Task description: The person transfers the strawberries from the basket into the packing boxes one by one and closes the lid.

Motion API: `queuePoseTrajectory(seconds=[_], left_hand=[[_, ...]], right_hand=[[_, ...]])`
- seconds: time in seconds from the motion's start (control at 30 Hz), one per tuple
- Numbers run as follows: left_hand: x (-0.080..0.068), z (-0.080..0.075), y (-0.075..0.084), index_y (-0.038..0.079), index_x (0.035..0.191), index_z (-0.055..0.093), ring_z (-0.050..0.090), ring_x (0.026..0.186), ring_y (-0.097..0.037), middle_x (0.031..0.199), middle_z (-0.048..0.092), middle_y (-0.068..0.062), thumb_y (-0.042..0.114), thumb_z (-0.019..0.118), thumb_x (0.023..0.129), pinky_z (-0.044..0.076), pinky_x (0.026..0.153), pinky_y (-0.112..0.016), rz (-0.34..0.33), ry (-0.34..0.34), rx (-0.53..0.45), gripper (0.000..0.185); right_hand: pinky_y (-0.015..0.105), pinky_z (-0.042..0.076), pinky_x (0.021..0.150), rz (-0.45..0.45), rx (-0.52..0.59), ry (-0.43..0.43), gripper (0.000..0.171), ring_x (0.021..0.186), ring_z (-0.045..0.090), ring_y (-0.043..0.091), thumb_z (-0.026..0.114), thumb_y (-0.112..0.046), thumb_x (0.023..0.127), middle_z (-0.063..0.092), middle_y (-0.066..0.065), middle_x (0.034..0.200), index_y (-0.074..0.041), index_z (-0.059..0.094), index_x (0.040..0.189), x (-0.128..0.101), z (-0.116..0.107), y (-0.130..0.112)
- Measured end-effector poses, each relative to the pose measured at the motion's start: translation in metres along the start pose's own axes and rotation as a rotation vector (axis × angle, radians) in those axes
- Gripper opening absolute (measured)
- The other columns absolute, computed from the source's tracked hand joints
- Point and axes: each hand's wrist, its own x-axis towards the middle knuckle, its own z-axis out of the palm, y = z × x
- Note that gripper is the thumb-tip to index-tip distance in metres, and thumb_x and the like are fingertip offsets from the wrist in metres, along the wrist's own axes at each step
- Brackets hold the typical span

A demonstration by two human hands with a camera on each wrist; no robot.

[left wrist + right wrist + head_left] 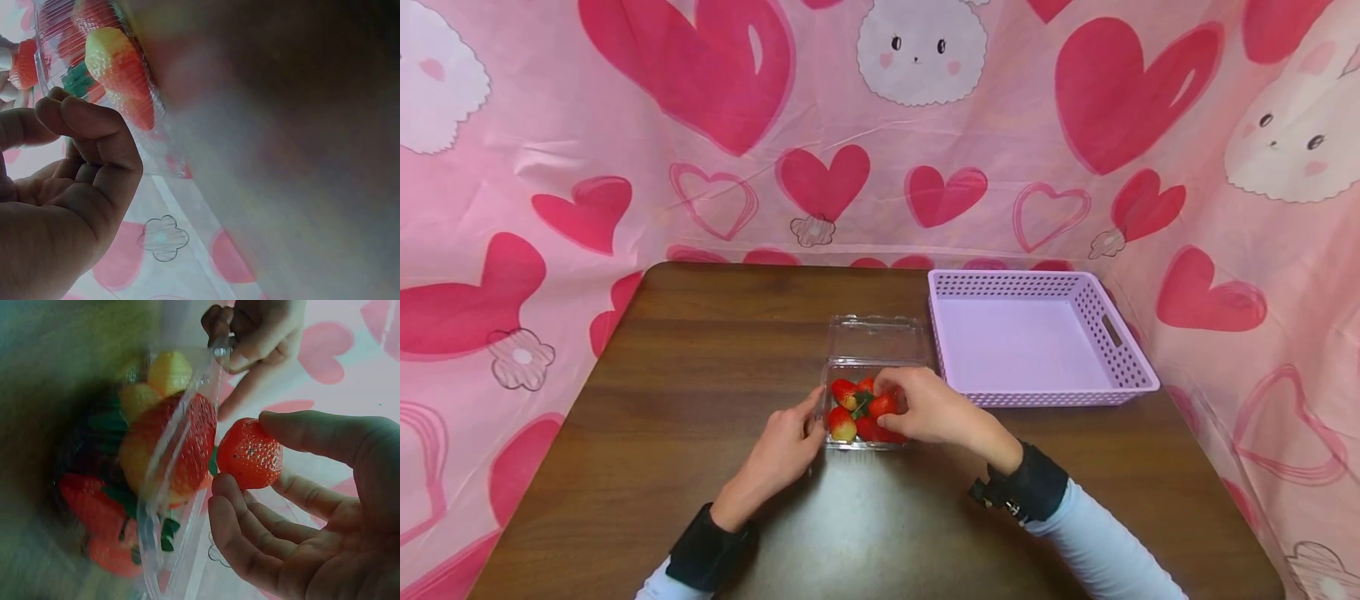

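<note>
At the table's (700, 500) near-middle, the left hand (778, 454) pinches the open clamshell's (865, 417) left wall while the right hand (932, 410) pinches one strawberry (882, 405) above the others inside, and the lilac basket (1120, 367) near the right edge holds none, so emptying looks barely begun.

Dark wooden table (685, 433); pink heart-and-bunny cloth backdrop (625, 125) all around.

The table (647, 400) lies bare along its left edge and near edge. Toward the right edge the lilac basket (1120, 350) blocks passage, just beside the open strawberry box (876, 337) at the middle.
</note>
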Motion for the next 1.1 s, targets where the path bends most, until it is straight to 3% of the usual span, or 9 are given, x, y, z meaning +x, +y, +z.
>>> queuePoseTrajectory(seconds=[0.17,0.47,0.83,1.1], left_hand=[[0.001,0.000,0.000,0.002,0.159,0.044,0.050,0.047,-0.020,0.060,0.052,-0.003,0.009,0.066,0.101,0.043,0.048,-0.025,-0.016,-0.009,-0.002,0.062],[0.000,0.000,-0.001,0.001,0.160,0.041,0.050,0.049,-0.020,0.062,0.053,-0.004,0.008,0.066,0.102,0.045,0.051,-0.025,-0.026,-0.022,-0.022,0.064],[0.000,0.000,0.000,0.001,0.159,0.044,0.046,0.047,-0.018,0.061,0.049,-0.003,0.008,0.066,0.101,0.040,0.048,-0.025,-0.017,-0.015,0.006,0.062],[0.000,-0.001,0.000,0.001,0.160,0.042,0.048,0.048,-0.020,0.061,0.050,-0.004,0.009,0.065,0.102,0.041,0.049,-0.025,-0.025,-0.019,0.005,0.063]], right_hand=[[0.029,0.058,0.069,0.022,0.027,-0.021,0.034,0.080,0.063,0.018,0.085,-0.013,0.088,0.071,-0.003,0.097,-0.010,0.070,0.117,0.001,0.008,-0.003],[0.029,0.056,0.068,-0.013,0.017,0.001,0.035,0.076,0.062,0.017,0.087,-0.015,0.087,0.070,-0.004,0.093,-0.008,0.069,0.117,0.005,0.023,-0.002],[0.028,0.053,0.062,-0.034,0.002,0.022,0.035,0.069,0.058,0.014,0.084,-0.015,0.089,0.067,-0.004,0.087,-0.008,0.072,0.121,0.005,0.038,0.001],[0.031,0.054,0.076,-0.058,-0.096,0.092,0.037,0.087,0.060,0.017,0.083,-0.017,0.092,0.073,0.000,0.107,-0.007,0.075,0.126,0.002,0.050,0.005]])
